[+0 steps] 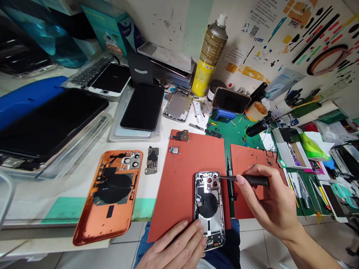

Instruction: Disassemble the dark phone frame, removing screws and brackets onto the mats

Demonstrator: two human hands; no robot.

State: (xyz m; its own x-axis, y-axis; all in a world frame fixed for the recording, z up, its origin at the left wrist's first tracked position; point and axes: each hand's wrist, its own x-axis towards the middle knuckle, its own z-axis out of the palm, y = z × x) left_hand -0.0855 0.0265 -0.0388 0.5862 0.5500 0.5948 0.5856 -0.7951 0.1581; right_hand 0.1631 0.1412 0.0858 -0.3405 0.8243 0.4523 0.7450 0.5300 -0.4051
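Observation:
An opened phone housing (pixel 209 228) with a silvery inside lies on a red-brown mat (pixel 179 201), its camera openings at the far end. Across its near left edge rests my left hand (pixel 179 246), the fingers stretched out flat. My right hand (pixel 272 201) is closed round a slim black-handled tool (pixel 254 180) with a thin tip; its exact kind is unclear. That tip reaches the camera openings at the housing's upper right corner. Left of the mat lie an orange phone housing (pixel 112 213) and a small logic board (pixel 152 160). A camera module (pixel 183 135) sits on the mat.
A tall spray can (pixel 209 56) stands by the wall. Dark phone screens (pixel 143 106) and plastic trays fill the left side. A propped phone (pixel 231 100) stands at the back. Hand tools (pixel 304 190) lie on the right. A pen-shaped screwdriver (pixel 230 175) lies between the mats.

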